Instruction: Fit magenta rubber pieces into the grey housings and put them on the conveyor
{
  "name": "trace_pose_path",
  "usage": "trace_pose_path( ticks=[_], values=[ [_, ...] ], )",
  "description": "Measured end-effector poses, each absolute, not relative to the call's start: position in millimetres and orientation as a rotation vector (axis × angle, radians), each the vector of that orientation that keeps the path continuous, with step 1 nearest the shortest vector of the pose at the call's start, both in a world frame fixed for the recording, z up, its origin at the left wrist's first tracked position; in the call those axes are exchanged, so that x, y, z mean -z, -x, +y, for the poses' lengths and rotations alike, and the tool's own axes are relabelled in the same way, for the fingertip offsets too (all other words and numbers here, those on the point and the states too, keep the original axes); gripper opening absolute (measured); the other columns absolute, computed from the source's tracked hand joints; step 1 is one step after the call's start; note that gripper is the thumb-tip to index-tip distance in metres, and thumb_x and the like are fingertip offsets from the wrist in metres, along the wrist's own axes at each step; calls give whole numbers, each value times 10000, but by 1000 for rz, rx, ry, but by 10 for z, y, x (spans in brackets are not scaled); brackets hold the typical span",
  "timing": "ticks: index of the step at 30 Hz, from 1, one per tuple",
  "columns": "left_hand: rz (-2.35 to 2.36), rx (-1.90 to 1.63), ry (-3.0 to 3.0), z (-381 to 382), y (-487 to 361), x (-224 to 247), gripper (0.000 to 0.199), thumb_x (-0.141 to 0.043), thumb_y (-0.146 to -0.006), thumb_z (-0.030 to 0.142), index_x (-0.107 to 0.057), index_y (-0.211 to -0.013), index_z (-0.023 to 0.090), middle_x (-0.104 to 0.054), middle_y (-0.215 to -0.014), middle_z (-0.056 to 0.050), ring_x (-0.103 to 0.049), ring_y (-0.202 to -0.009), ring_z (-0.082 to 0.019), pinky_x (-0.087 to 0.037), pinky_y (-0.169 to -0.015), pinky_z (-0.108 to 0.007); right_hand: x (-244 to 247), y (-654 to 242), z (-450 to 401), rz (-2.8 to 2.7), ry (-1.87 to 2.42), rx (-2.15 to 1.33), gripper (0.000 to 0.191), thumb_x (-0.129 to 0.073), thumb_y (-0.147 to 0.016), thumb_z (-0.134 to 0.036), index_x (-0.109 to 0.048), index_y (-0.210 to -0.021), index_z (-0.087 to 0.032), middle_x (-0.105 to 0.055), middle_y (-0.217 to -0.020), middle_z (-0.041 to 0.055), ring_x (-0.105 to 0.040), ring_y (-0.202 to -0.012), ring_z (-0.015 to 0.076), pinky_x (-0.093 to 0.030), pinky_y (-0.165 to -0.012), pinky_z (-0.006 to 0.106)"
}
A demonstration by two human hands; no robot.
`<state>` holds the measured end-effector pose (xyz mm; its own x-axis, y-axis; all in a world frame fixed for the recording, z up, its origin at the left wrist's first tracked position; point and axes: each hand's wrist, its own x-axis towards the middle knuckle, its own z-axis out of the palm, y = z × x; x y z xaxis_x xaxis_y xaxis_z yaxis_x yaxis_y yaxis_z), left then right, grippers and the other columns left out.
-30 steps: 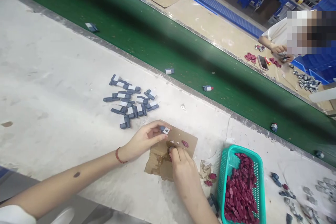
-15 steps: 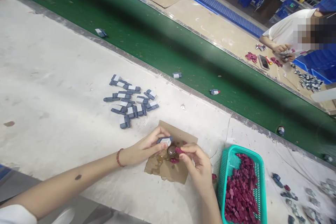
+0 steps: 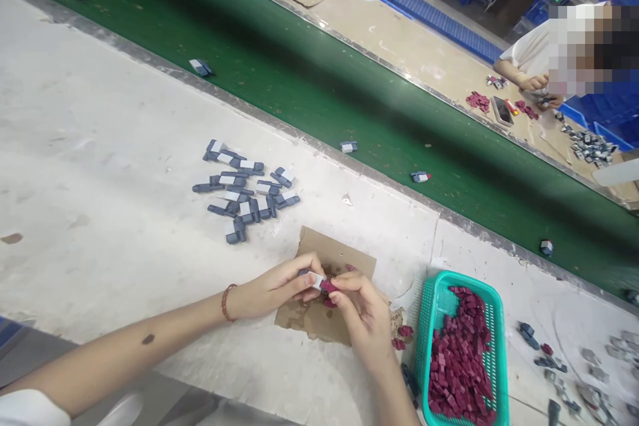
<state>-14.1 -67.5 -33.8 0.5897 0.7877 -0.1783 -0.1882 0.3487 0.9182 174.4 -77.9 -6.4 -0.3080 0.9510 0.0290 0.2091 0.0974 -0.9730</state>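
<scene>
Over a stained piece of brown cardboard (image 3: 319, 329), my left hand (image 3: 287, 285) pinches a small grey-and-white plastic part (image 3: 315, 279). My right hand (image 3: 364, 309) grips a small maroon plastic piece (image 3: 328, 286) between thumb and fingers. The maroon piece meets the white end of the grey-and-white part; whether it is seated in it I cannot tell. The round bottle cap-like dish on the cardboard is mostly hidden behind my hands. A green basket (image 3: 500, 346) full of maroon pieces (image 3: 456, 366) stands to the right of my right hand.
Several grey-and-white parts (image 3: 244, 190) lie in a group on the white table (image 3: 124, 166). Beyond runs a green conveyor belt (image 3: 299, 86) carrying a few spaced parts. Loose grey parts (image 3: 549, 363) lie right of the basket. A co-worker (image 3: 529, 73) sits across the belt.
My right hand has moved left, bringing the maroon piece against the grey-and-white part, which has turned slightly. Parts on the belt have shifted to the right.
</scene>
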Motion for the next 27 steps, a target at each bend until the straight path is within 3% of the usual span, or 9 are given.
trace_pose_path(
  ticks=[6, 17, 21, 27],
  values=[
    [747, -718, -1148, -673, 144, 328, 429, -398, -913, 625, -461, -847, 207, -439, -661, 39, -383, -585, -135, -340, -553, -259, 86, -1728, -792, -1648, 1210, -1282, 97, -567, -911, -236, -652, -895, -194, -726, -857, 53, -684, -760, 165, -551, -683, 268],
    [849, -662, -1284, -687, 152, 306, 425, -351, -932, 607, -486, -850, 212, -483, -738, 6, -445, -629, -161, -394, -583, -269, 30, -1700, -817, -1726, 1247, -1176, 155, -521, -933, -250, -660, -896, -192, -727, -862, 53, -685, -796, 167, -545, -709, 256],
    [838, -608, -1439, -686, 187, 252, 278, -465, -928, 476, -552, -908, 213, -570, -808, -23, -527, -707, -192, -428, -644, -277, -23, -1739, -847, -1728, 1265, -1126, 179, -525, -940, -277, -679, -897, -197, -727, -830, 44, -681, -761, 163, -541, -694, 257],
    [845, -591, -1554, -734, 105, 271, 186, -472, -924, 370, -576, -859, 231, -608, -752, -15, -545, -639, -193, -408, -596, -264, -151, -1793, -953, -1792, 1304, -1003, 224, -492, -975, -303, -691, -960, -201, -723, -843, 48, -674, -775, 163, -534, -710, 262]
  ],
)
